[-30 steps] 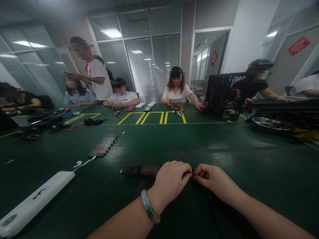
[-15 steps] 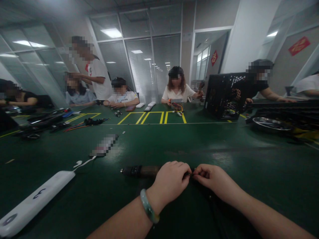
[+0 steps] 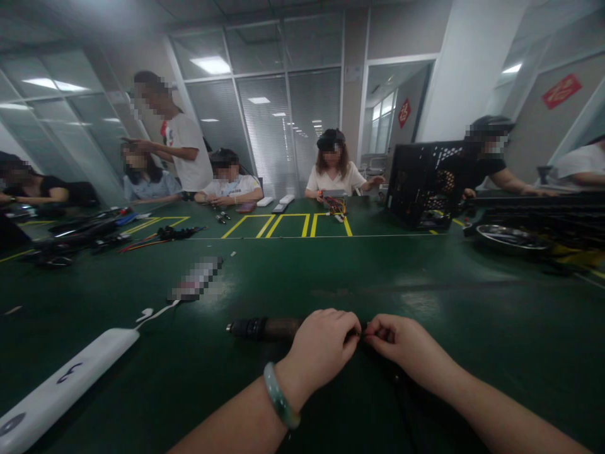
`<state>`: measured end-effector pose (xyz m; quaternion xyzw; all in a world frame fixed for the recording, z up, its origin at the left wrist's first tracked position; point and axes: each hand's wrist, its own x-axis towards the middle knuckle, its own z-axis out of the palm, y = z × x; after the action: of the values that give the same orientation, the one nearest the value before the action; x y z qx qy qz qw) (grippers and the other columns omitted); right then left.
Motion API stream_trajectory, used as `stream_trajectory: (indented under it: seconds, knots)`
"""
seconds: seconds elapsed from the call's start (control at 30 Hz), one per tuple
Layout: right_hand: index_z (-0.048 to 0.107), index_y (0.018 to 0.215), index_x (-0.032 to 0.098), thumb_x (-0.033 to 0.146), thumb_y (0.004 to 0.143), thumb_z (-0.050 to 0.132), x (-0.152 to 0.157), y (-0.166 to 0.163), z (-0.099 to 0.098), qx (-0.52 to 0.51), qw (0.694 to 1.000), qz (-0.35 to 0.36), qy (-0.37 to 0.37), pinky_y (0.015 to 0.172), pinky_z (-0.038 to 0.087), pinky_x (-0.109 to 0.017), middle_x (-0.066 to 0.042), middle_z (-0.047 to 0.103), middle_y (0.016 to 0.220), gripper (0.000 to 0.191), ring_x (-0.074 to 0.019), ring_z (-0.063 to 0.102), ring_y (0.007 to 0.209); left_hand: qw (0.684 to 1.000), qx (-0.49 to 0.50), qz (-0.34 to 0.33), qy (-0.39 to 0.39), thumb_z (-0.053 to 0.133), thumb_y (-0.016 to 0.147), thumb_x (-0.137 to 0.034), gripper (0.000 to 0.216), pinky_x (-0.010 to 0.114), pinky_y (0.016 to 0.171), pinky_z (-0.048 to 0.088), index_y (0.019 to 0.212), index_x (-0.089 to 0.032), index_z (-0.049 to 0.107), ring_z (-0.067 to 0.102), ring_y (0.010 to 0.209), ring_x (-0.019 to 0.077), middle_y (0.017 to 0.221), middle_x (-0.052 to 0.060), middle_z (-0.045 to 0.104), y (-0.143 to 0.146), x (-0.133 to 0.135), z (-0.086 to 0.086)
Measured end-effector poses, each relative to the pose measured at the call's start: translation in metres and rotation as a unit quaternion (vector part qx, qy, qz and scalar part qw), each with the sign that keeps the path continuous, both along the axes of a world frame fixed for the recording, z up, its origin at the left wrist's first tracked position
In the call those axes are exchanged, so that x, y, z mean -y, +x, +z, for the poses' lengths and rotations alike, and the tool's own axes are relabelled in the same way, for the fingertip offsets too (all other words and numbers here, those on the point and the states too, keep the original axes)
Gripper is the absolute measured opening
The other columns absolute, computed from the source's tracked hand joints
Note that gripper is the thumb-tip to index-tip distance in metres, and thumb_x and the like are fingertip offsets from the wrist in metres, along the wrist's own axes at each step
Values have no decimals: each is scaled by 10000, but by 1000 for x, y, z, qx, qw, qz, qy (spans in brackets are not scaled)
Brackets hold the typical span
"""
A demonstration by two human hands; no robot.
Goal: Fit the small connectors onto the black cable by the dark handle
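A dark electric screwdriver (image 3: 278, 328) lies crosswise on the green table, its metal tip pointing left. My left hand (image 3: 324, 350), with a jade-coloured bangle (image 3: 280, 397) at the wrist, covers the rear part of the tool, its thumb and fingers closed at that end. Close beside it, my right hand (image 3: 401, 340) is closed in a pinch. A dark cable (image 3: 397, 379) runs from beneath the right hand toward me. The small part between the two sets of fingertips is mostly hidden, so I cannot tell whether cable and tool are joined.
On the left, a white power strip (image 3: 70, 384) marked 3 has a white cord leading to a phone (image 3: 196, 279). Dark cables (image 3: 174, 233) lie farther back. A black computer case (image 3: 420, 186) and a metal bowl (image 3: 513, 239) stand back right. Several people sit across the table.
My hands keep nearly the same pose, and the view shifts slightly. Across the table, a seated person's outstretched hand no longer has a dark object beside it.
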<state>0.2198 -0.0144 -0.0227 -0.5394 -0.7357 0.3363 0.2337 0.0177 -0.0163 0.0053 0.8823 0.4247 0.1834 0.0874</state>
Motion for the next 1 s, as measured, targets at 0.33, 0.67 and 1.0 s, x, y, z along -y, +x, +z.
stream_trajectory:
  seconds: [0.33, 0.67, 1.0]
  knots:
    - [656, 839, 207, 270, 827, 566, 0, -1, 5, 11, 1000, -7, 4, 537, 379, -216, 16, 646, 689, 111, -133, 571, 610, 999, 33, -10, 37, 593, 854, -206, 51, 393, 983, 364, 903, -217, 597, 580, 942, 186, 974, 2, 652, 0, 0, -4]
    - [646, 848, 207, 283, 832, 573, 0, 2, -2, -4, 1000, -1, 2, 541, 375, -208, 22, 637, 689, 107, -130, 575, 617, 999, -1, -13, 32, 590, 853, -194, 115, 321, 800, 426, 965, -223, 583, 576, 875, 190, 905, 3, 643, 1, 1, 0]
    - [644, 842, 212, 275, 834, 559, 2, -1, 3, 19, 1000, -6, 21, 558, 385, -217, 21, 643, 698, 106, -134, 586, 628, 1000, 9, -4, 27, 575, 876, -225, 71, 338, 831, 417, 946, -218, 583, 559, 890, 191, 929, 4, 629, -1, 0, -8]
